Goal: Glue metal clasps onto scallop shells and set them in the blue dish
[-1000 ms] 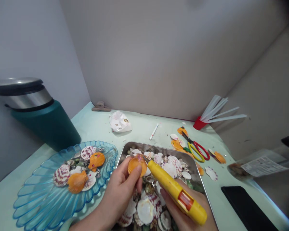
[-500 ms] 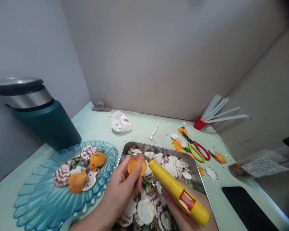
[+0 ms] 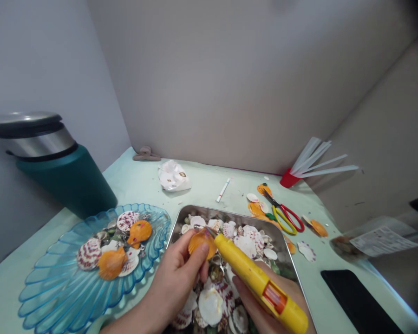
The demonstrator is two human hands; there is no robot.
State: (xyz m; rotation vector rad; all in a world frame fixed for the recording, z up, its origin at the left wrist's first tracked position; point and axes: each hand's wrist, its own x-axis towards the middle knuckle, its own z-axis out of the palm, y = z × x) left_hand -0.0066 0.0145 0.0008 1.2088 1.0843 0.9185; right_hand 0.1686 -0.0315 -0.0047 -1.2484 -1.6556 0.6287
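Over a metal tray heaped with shells, my left hand pinches an orange scallop shell between thumb and fingers. My right hand grips a thick yellow pen-shaped tool with a reddish-orange insert in its side. Its thin metal tip lies at the top edge of the orange shell; whether it touches is too small to tell. A silvery bit of metal shows just above the shell. Below my hands lies a white shell among striped ones.
On the left stand a blue scalloped dish holding shells and a teal bottle. Scissors, orange shell pieces and a black phone-like slab lie right. Farther back are a crumpled packet and a red cup of translucent sticks.
The orange shell in my left hand has shifted slightly right and down and tilted. The yellow tool has moved a little down and right at its rear end.
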